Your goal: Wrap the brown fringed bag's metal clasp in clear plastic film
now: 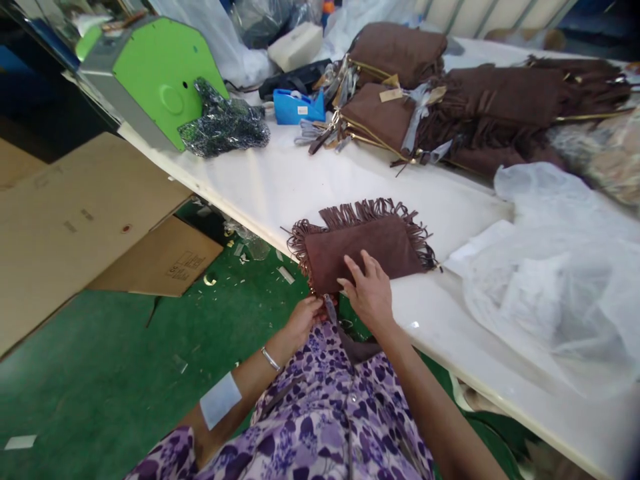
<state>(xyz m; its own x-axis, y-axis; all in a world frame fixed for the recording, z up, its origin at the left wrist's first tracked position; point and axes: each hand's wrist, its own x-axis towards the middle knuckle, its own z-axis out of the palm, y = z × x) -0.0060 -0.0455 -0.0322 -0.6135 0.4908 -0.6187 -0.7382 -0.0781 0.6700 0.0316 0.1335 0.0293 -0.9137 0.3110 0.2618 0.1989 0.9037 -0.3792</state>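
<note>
And here's the green floor (125, 393) below you on the left, scattered with scraps, with the long white table (250, 177) slanting across your front! A big sheet of cardboard (75, 213) lies off to your left. Far side of the table: a heap of brown bags (505, 97), tags and gold zips showing. Crumpled white plastic (545, 280) spreads to your right, and a green machine (165, 77) stands at the far left with dark, shiny wrap (225, 127) against it. Now centre stage, your fringed brown bag (367, 247), lying flat at the near edge, its near left corner poking over the side, fringe fanning away from you! Your right hand (371, 287) is on it, fingers spread wide, palm down, clasping nothing. Your left hand (303, 318) works in close at that near left corner, fingers curled narrow; exactly what they pinch, I cannot tell. Beyond the bag sits a blue tape dispenser (299, 108), and on your left wrist, a slim silver bracelet (271, 359).
</note>
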